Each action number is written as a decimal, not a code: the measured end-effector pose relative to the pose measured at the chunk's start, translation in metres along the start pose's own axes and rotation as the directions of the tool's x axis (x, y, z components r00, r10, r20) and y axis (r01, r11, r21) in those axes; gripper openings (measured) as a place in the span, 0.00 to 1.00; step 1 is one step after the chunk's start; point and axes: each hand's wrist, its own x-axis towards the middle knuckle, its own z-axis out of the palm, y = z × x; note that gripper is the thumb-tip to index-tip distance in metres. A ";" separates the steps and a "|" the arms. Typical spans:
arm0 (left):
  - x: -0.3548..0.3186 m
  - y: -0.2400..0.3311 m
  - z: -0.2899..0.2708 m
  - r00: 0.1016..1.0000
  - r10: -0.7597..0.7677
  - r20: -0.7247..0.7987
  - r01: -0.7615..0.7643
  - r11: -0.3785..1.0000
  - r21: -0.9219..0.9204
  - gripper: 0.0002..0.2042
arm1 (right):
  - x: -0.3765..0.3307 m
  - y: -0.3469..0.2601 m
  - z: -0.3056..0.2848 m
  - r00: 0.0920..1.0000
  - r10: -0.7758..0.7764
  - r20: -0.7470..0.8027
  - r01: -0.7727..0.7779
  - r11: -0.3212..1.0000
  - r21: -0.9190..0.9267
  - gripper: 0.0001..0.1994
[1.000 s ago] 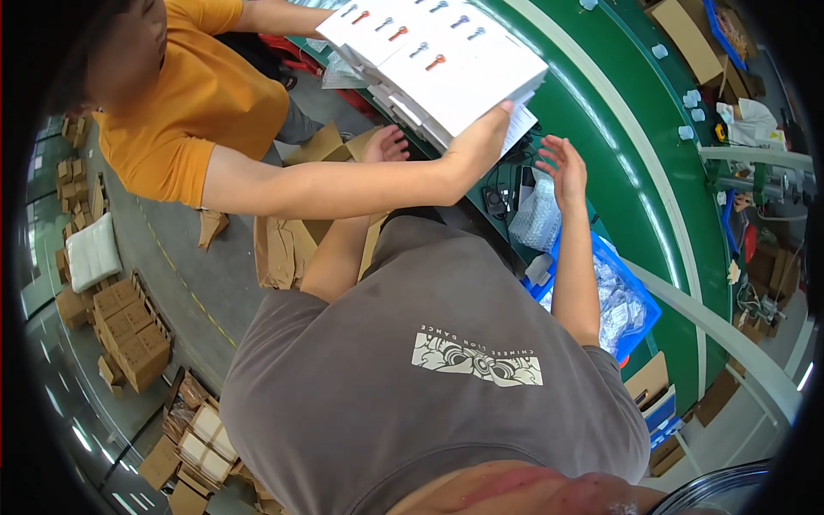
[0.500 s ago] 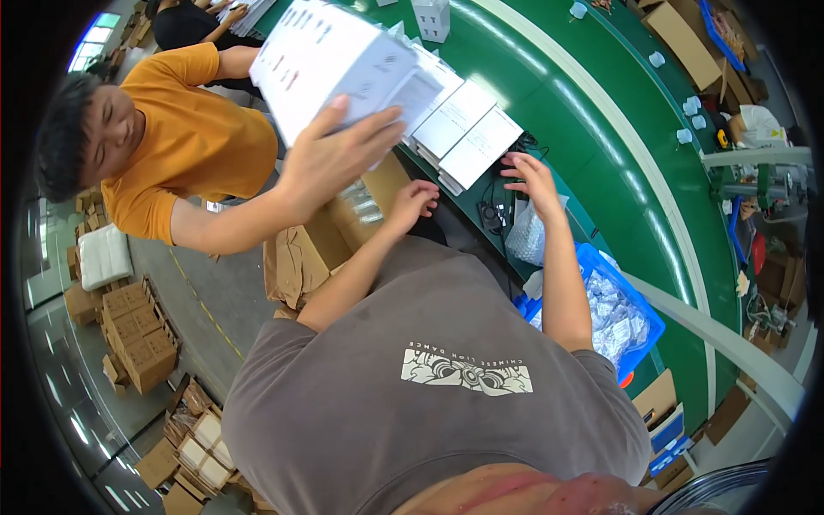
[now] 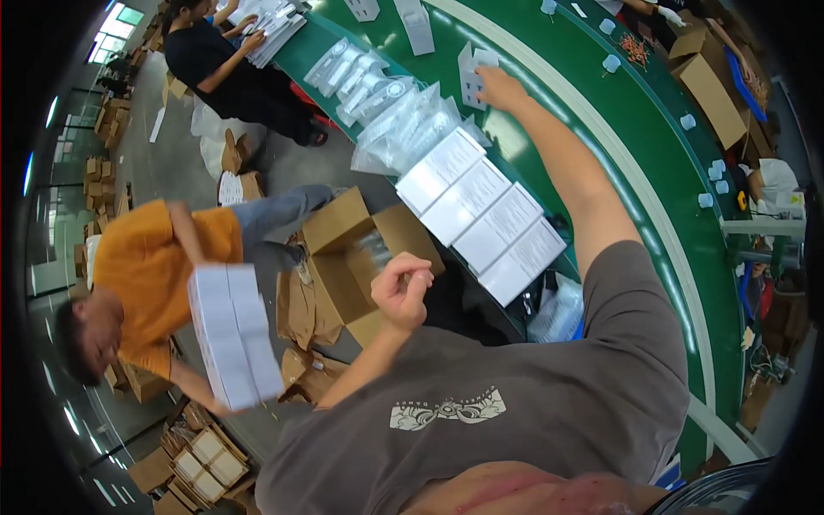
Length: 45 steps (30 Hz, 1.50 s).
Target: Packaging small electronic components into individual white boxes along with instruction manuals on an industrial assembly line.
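My right hand point(image 3: 503, 89) is stretched far out over the green belt, its fingers closed on the near end of a small upright white box point(image 3: 469, 75). Held in front of my body, my left hand point(image 3: 402, 290) is curled into a loose fist, and I see nothing in it. It is next to an open brown carton point(image 3: 342, 273) with clear plastic inside. Several white boxes point(image 3: 481, 215) lie in a row along the bench edge, between my two arms. Clear plastic bags with parts point(image 3: 403, 124) lie beyond them.
At the left a co-worker in an orange shirt point(image 3: 142, 266) carries a block of white boxes point(image 3: 232, 335). Another person in black point(image 3: 215, 64) stands at the far bench end. More white boxes point(image 3: 416, 26) stand on the belt point(image 3: 549, 103). Brown paper point(image 3: 300, 313) lies by the carton.
The co-worker has carried the white boxes away from the bench to the left. My right hand has reached forward from the bench edge to the small white box. My left hand has curled tighter.
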 end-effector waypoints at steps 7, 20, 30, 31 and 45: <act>0.103 0.012 0.016 0.969 0.246 -0.011 -0.246 0.968 -0.048 0.02 | -0.039 0.040 -0.052 0.951 0.299 0.075 -0.292 0.952 -0.089 0.15; 0.064 0.048 0.207 0.687 0.052 0.725 0.041 0.993 -0.111 0.61 | -0.343 -0.198 -0.366 0.428 0.249 -0.869 -0.015 0.963 0.269 0.09; -0.079 0.044 0.169 0.166 -0.116 0.979 0.013 0.993 0.116 0.59 | -0.869 -0.095 -0.134 -0.043 0.758 -0.651 -0.974 -0.177 -0.142 0.16; -0.081 0.048 0.175 0.105 -0.143 0.984 0.063 0.989 0.137 0.60 | -0.902 -0.084 -0.124 -0.188 0.750 -0.635 -0.972 -0.236 0.009 0.16; -0.068 0.062 0.166 -0.027 -0.221 0.975 -0.090 0.972 0.218 0.56 | -0.623 -0.228 -0.373 0.377 0.852 -0.362 -0.325 0.488 0.810 0.09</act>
